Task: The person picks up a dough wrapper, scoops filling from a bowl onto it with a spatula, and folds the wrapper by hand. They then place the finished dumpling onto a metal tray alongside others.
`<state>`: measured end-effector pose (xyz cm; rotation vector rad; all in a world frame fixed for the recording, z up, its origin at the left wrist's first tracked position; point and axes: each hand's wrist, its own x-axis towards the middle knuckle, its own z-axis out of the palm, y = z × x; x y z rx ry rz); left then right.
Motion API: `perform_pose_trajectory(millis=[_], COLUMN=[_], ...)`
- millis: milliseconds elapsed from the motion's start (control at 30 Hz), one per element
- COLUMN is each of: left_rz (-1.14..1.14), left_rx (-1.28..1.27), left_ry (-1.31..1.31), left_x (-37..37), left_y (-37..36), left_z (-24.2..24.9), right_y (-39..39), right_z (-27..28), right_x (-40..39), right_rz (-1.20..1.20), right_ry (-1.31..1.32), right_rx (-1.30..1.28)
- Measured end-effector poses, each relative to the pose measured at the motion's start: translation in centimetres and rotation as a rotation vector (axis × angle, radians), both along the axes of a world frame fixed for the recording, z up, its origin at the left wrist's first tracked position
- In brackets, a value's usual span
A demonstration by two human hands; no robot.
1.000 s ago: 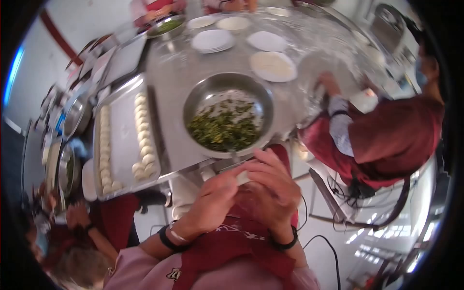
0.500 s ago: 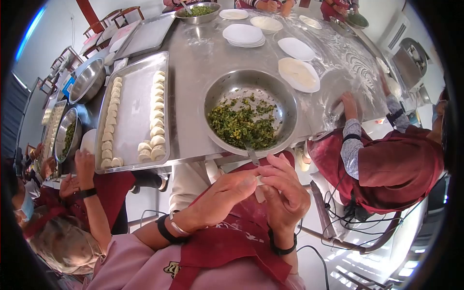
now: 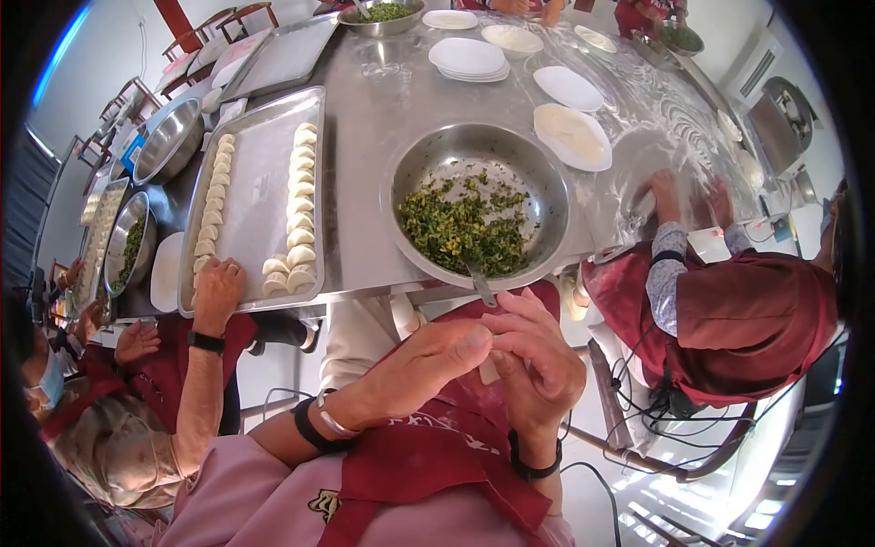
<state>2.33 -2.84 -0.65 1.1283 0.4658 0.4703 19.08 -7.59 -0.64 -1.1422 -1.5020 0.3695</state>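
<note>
Just past the front edge of the table, my left hand (image 3: 415, 369) and my right hand (image 3: 540, 369) meet above my red apron. Both are closed on a dumpling (image 3: 488, 371); only a pale bit of its dough shows between the fingers, and the rest is hidden. Beyond my hands stands a large steel bowl (image 3: 549, 196) with chopped green and yellow filling (image 3: 465, 223). A spoon handle (image 3: 480, 284) leans over its near rim. To the left, a metal tray (image 3: 260, 196) carries two rows of folded dumplings (image 3: 301, 201).
At left, a co-worker's hand (image 3: 217, 290) touches the tray's near left corner. On the right, another person's hands (image 3: 665, 193) rest on the floured table. White plates (image 3: 469, 56) and a plate of flour (image 3: 572, 137) lie behind the bowl.
The left co-worker's hand has moved up onto the dumplings in the tray. The right person's hands have shifted on the table. My hands stay together on the dumpling, with slight finger movement.
</note>
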Motion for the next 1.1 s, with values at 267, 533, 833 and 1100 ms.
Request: perform_pose_trajectory(millis=[267,533,833,1100], left_rz=[0.095,0.035,0.12,0.134], left_rx=[-0.116,-0.071,-0.377,-0.369], left_ry=[-0.036,-0.025,-0.243,-0.31], left_x=[0.5,0.3,0.7,0.8], left_y=[-0.4,-0.2,-0.2,-0.6], left_z=[1.0,0.8,0.5,1.1], right_y=[0.2,0.2,0.4,0.4], right_z=[0.2,0.2,-0.4,-1.8], right_x=[-0.2,0.0,-0.4,0.0], right_rz=[0.037,0.072,0.057,0.028], right_ry=[0.085,0.034,0.142,-0.02], right_rx=[-0.075,-0.059,-0.104,-0.054])
